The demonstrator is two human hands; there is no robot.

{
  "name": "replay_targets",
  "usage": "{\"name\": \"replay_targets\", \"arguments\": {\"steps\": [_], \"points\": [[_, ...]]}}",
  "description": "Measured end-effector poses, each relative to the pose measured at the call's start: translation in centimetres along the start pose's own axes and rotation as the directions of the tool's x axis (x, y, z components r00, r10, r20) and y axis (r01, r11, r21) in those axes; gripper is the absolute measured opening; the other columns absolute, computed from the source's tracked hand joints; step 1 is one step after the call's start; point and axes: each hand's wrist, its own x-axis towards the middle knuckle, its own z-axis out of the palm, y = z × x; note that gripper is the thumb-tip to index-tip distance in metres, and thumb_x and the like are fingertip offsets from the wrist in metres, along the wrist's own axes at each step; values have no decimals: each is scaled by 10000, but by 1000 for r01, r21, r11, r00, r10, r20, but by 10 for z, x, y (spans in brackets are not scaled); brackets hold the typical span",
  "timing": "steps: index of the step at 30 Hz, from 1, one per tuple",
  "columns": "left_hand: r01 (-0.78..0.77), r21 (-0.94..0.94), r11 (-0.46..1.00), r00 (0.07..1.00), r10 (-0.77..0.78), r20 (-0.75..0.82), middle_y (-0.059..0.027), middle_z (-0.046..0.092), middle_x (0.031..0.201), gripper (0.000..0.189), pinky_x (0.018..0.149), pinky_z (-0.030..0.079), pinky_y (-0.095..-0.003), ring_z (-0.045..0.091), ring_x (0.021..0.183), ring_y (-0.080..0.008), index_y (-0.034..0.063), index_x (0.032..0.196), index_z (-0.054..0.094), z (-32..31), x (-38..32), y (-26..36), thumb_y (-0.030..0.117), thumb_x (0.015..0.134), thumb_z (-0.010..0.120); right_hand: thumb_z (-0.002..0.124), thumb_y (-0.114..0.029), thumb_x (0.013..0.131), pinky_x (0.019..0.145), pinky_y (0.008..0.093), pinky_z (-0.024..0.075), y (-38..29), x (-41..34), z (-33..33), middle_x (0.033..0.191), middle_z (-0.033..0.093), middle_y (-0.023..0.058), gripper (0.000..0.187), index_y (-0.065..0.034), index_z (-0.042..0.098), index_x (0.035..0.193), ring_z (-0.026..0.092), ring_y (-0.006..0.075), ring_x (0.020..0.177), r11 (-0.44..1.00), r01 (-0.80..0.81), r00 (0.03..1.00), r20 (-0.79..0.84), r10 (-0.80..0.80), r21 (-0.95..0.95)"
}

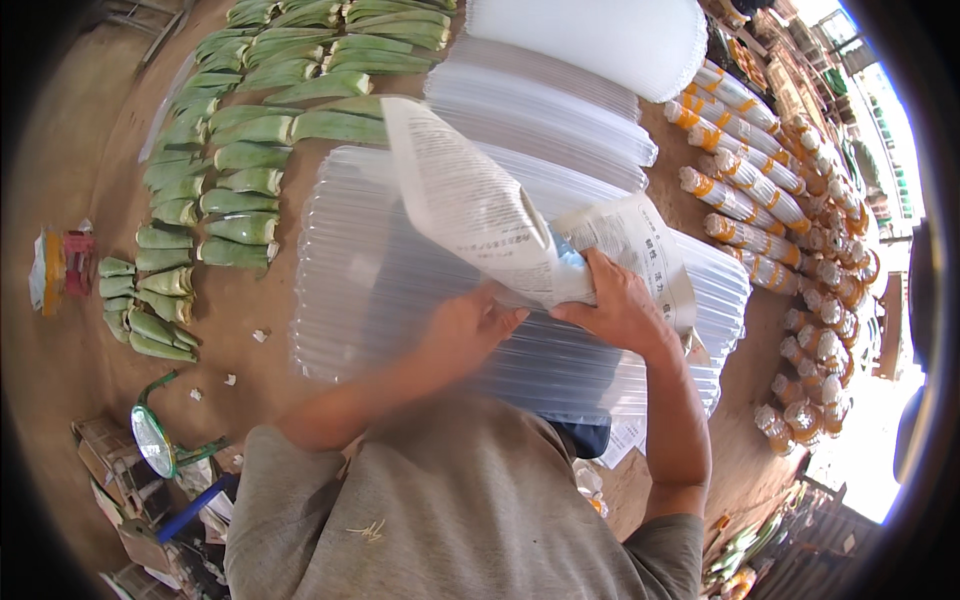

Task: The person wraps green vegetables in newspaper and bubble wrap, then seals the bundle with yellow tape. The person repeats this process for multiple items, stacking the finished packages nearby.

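My right hand [626, 300] grips a folded newspaper sheet [465, 195], its thumb and fingers closed on the bunched lower part. One large flap rises to the left, while a printed panel [622, 232] spreads out behind my fingers. A patch of light blue material [566, 251] shows within the fold; what it is I cannot tell. Just left of the grip is my left hand [469, 322], blurred, with fingers bent near the paper's lower edge. Whether it pinches the paper is unclear. Beneath both hands lies a sheet of clear plastic air-column packaging [360, 240].
More air-column sheets [532, 97] and a whitish plastic stack [585, 37] lie beyond. Rows of thick green cut leaves [244, 180] cover the ground at left. Several orange-taped plastic-wrapped bundles [757, 187] lie at right. A round green-framed scale [154, 442] stands lower left, beside cardboard boxes [142, 547].
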Motion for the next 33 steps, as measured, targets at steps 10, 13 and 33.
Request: {"name": "replay_targets", "arguments": {"steps": [10, 13, 33], "points": [[2, -895, 447, 980, 178, 90, -90, 586, 1392, 532, 1066, 472, -378, 567, 1267, -215, 45, 1455, 501, 27, 35, -16, 242, 992, 676, 812, -336, 875, 867, 421, 519, -2, 13, 13, 1071, 716, 213, 568, 40, 599, 1244, 699, 326, 1004, 908, 25, 996, 64, -57, 418], [-24, -937, 348, 954, 288, 82, -92, 577, 1417, 559, 1116, 437, -415, 552, 1300, -248, 49, 1479, 474, 25, 37, -24, 213, 978, 663, 803, -347, 886, 815, 404, 537, -6, 1, 20, 1043, 725, 215, 586, 33, 591, 1278, 707, 312, 925, 959, -72, 994, 100, 46, 274], [36, -971, 237, 775, 607, 177, -153, 596, 1401, 790, 1134, 425, -427, 564, 1292, -300, 13, 1449, 506, 10, 45, -27, 465, 845, 739, 547, -131, 1067, 994, 312, 489, -29, -3, 68, 1273, 671, 124, 358, -31, 573, 1409, 648, 180, 1127, 431, 14, 986, -83, 143, 902]]}}
